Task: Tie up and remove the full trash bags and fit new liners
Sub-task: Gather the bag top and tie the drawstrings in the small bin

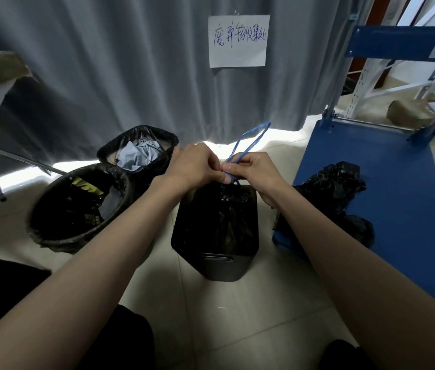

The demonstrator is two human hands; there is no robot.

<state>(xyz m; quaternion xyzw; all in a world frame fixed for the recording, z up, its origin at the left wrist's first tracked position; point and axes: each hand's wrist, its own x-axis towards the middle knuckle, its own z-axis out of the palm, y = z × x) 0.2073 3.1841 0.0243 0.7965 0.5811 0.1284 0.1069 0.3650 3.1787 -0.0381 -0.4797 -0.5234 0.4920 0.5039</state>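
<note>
A lined round bin (pixel 77 206) and a lined bin of paper (pixel 139 153) are seen at the left. At center, a square bin (pixel 216 236) holds a gathered black bag (pixel 224 204). Its blue drawstring (pixel 248 142) is pinched by the curled fingers of the left hand (pixel 197 166) and right hand (pixel 253 172). Crumpled black bags (pixel 336 193) are lying on a blue cart (pixel 397 182) at the right.
</note>
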